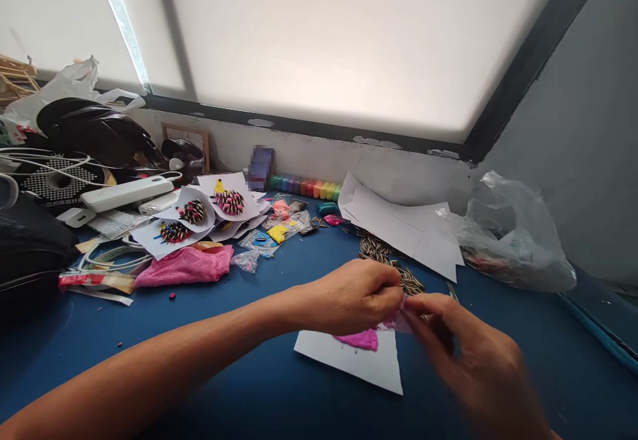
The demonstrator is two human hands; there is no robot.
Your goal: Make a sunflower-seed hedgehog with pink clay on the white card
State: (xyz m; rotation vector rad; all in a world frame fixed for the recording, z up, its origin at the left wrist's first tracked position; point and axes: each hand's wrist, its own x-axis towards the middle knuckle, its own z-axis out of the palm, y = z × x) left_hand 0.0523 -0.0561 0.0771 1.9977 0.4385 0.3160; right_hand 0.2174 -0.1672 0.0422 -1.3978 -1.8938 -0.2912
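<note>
Fingers of my left hand [359, 297] are closed in a pinch on a small clear plastic bag [403, 320] with some pink material in it. Opposite it, my right hand [468, 347] pinches the bag's other side between thumb and forefinger. Below my left hand lies a sheet of white paper [349, 365], with a flattened patch of magenta clay [363, 340] on it and short drawn lines under the clay. My left hand hides the upper part of both. Striped sunflower seeds [383, 254] are heaped just beyond my hands.
White sheets [399, 217] and a plastic bag [518, 240] lie at the back right. Seed-covered clay pictures [192, 213] and a pink cloth [185, 264] are at left, near small bags of coloured clay [278, 232]. A row of coloured clay packs [312, 188] lines the wall.
</note>
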